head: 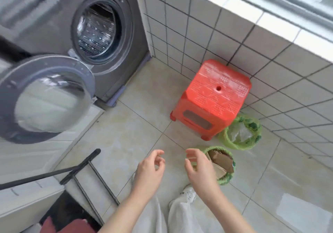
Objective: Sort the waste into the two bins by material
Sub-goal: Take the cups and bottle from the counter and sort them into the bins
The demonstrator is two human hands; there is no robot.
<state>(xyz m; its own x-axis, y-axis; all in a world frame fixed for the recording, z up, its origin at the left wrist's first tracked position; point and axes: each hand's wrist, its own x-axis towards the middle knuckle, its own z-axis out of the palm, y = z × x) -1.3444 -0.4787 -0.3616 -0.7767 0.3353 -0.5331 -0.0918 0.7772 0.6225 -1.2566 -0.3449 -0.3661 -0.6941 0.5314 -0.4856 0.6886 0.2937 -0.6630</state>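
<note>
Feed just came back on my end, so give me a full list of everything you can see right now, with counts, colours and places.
Near bin: one, green liner, floor by the right hand, holds brown cardboard pieces.
Far bin: one, green liner, beside the stool, holds clear plastic.
Stool: one, red plastic, against the tiled wall.
Washing machine: one, grey, upper left, door swung open.
Black metal frame: one, floor lower left.
Shoe: one, white, bottom centre.
Left hand: empty, fingers loosely curled, above the floor.
Right hand: empty, fingers loosely curled, next to the near bin.

Tiled floor [144, 110] — red stool [214, 96], open washer [86, 34]
</note>
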